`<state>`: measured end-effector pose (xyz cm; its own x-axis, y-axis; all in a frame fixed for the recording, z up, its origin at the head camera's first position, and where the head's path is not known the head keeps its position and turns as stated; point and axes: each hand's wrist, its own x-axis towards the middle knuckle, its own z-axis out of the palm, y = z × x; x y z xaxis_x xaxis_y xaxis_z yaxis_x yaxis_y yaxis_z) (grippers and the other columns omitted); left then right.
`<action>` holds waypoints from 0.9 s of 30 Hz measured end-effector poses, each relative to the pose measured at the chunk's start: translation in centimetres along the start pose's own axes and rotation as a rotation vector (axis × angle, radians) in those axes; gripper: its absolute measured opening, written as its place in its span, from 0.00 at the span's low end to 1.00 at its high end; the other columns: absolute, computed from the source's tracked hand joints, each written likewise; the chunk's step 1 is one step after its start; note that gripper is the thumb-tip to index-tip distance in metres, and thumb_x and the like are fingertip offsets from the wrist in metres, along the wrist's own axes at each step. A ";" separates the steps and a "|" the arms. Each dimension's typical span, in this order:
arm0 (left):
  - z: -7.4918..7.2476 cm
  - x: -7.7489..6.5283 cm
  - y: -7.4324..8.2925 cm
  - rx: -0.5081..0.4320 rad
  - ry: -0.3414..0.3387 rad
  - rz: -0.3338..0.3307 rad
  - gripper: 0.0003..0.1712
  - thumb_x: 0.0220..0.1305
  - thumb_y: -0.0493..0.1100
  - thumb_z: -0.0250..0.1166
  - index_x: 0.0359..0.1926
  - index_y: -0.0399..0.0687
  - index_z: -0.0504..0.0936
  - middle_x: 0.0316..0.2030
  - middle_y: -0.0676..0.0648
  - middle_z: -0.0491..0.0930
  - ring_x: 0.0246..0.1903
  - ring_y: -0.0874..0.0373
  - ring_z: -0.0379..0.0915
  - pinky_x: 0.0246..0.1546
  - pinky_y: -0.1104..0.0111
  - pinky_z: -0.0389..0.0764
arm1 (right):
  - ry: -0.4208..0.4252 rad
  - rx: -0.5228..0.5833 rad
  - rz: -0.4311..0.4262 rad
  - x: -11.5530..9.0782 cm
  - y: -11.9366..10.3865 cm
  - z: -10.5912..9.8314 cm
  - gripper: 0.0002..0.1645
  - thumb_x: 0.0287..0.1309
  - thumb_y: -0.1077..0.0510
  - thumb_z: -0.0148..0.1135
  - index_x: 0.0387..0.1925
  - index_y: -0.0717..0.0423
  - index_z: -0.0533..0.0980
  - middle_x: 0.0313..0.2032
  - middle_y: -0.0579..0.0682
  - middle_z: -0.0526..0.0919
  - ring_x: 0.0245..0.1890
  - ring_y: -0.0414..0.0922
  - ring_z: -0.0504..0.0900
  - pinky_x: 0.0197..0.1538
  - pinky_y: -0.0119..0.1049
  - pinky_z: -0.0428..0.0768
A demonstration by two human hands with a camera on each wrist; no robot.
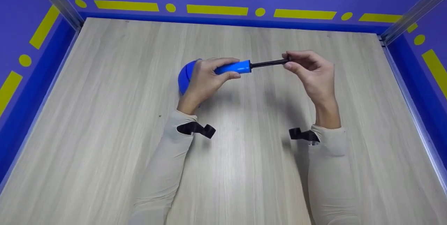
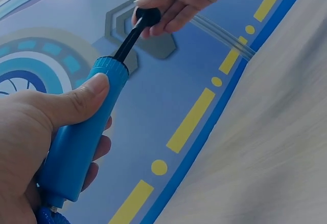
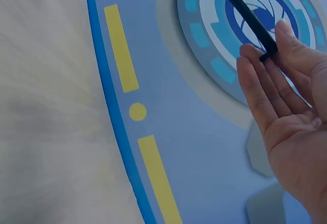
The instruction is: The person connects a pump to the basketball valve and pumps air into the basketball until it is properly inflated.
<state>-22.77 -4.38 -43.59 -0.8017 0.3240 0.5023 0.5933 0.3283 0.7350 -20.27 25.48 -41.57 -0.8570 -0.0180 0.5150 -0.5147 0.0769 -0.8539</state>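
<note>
Currently I see left hand wrapped round blue cylinder, right hand pinching end of black rod protruding from it; cylinder above table. Blue rounded object near cylinder's opposite end, partly hidden.

Smooth plastic pump, wood-grained tabletop

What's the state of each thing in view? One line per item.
Blue hand pump: gripped in the left hand
Black plunger rod: extended out of the pump
Black plunger handle: pinched by the right hand
Blue ball: partly hidden behind the left hand; inflation level can't be told
</note>
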 end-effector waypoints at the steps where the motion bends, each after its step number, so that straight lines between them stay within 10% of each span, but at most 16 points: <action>1: 0.1 0.0 0.1 -0.005 0.005 0.005 0.22 0.64 0.47 0.79 0.56 0.42 0.90 0.50 0.47 0.90 0.53 0.56 0.86 0.55 0.64 0.80 | -0.012 0.003 -0.002 0.0 0.0 0.4 0.13 0.60 0.75 0.73 0.48 0.74 0.85 0.46 0.64 0.89 0.44 0.50 0.89 0.50 0.36 0.86; 13: 0.9 0.0 1.0 -0.019 -0.003 0.018 0.22 0.64 0.47 0.79 0.55 0.41 0.91 0.49 0.46 0.90 0.50 0.56 0.86 0.52 0.65 0.83 | -0.116 -0.045 0.035 -0.5 0.5 3.9 0.16 0.61 0.72 0.74 0.51 0.70 0.85 0.48 0.62 0.89 0.47 0.52 0.89 0.51 0.38 0.86; 27: 0.7 0.1 -0.3 0.015 -0.029 0.090 0.25 0.63 0.51 0.79 0.55 0.41 0.90 0.50 0.46 0.90 0.52 0.56 0.86 0.53 0.66 0.82 | -0.178 -0.103 0.000 -0.3 0.7 1.6 0.18 0.65 0.71 0.72 0.56 0.69 0.83 0.52 0.61 0.87 0.50 0.53 0.87 0.54 0.38 0.85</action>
<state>-22.92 -3.83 -44.07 -0.7427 0.3785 0.5524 0.6640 0.3100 0.6804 -20.42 23.97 -42.40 -0.8525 -0.1929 0.4858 -0.5173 0.1782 -0.8370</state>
